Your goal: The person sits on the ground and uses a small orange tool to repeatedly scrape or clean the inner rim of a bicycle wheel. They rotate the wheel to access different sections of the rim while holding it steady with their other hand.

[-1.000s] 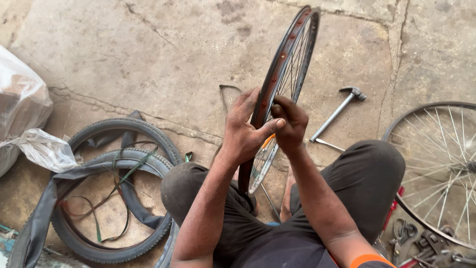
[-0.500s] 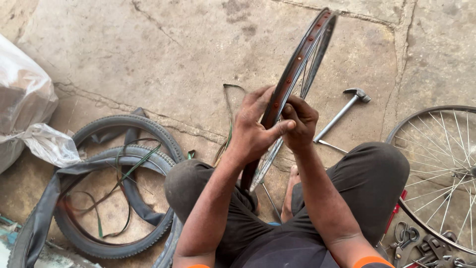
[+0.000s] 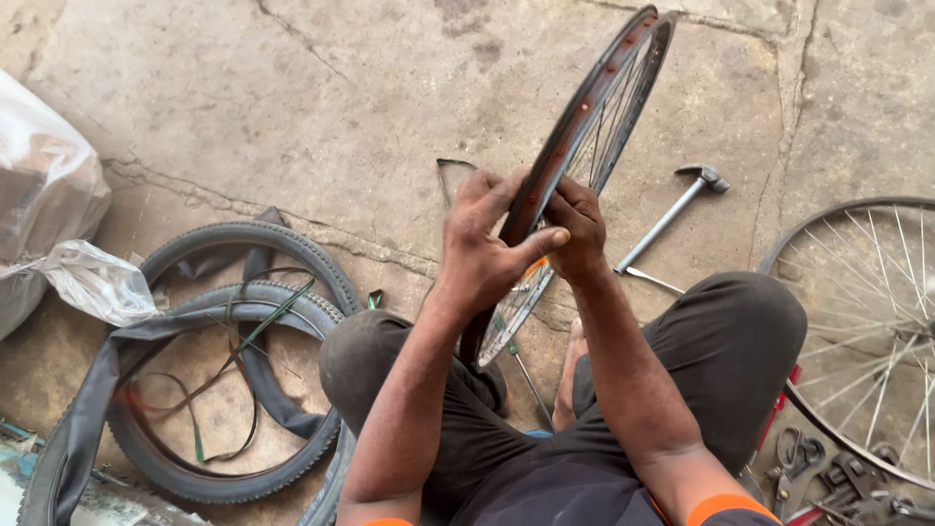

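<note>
The person is sitting on the concrete floor (image 3: 321,107) with knees spread, holding a bare bicycle wheel rim (image 3: 584,107) upright between the legs. The rim is standing on edge, tilting away from the camera, its spokes showing on the near side and its upper arc reaching the top of the frame.

The left hand (image 3: 487,248) is gripping the rim from its left side, fingers wrapping over the rusty inner channel and the thumb lying across toward the other hand. The right hand (image 3: 577,229) is closing on the rim from its right side, knuckles up, its fingertips pressing into the channel just beside the left thumb. Both hands are clamping on the rim and touching each other. Whether anything small is sitting under the fingertips cannot be told.

Right of the rim, a hammer (image 3: 672,214) is lying on the floor, head pointing away from the person. Further right of the rim, a second spoked wheel (image 3: 867,321) is lying flat, partly cut by the frame edge, with small metal tools (image 3: 828,477) near its lower arc.

Left of the rim, two black tyres (image 3: 234,370) are lying overlapped, with a limp inner tube (image 3: 117,360) and thin green strips draping across them. Far left of the rim, clear plastic bags (image 3: 58,224) are resting on the floor.
</note>
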